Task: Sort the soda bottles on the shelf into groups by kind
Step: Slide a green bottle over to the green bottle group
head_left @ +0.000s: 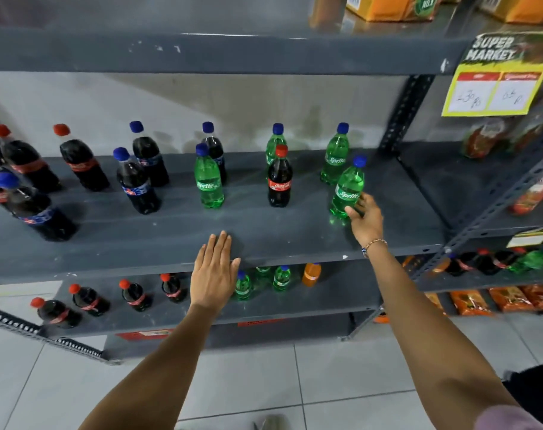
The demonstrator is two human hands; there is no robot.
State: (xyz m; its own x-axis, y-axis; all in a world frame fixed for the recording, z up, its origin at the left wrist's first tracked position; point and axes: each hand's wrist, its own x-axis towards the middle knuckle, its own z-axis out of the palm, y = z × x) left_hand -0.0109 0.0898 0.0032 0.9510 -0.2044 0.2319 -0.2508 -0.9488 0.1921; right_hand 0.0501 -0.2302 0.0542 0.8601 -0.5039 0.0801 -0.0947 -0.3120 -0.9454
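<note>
Grey shop shelf (171, 240), mixed bottles. Your right hand (367, 219) touches nearest green bottle (347, 189) at right end, fingers loose, not clenched; left hand (215, 274) flat, empty, on near edge. Step: grouping green. Next: close grip, or fetch stray green bottle (208, 178) mid-shelf.

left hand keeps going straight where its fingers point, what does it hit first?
Probably the front Sprite bottle. The left hand lies flat at the shelf edge, fingers pointing back; bare shelf lies between. Depth is unclear.

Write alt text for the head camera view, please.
A right hand touches a green soda bottle on a grey shelf while the left hand lies flat on the shelf edge. Dark cola bottles and more green ones stand mixed along it.
</note>
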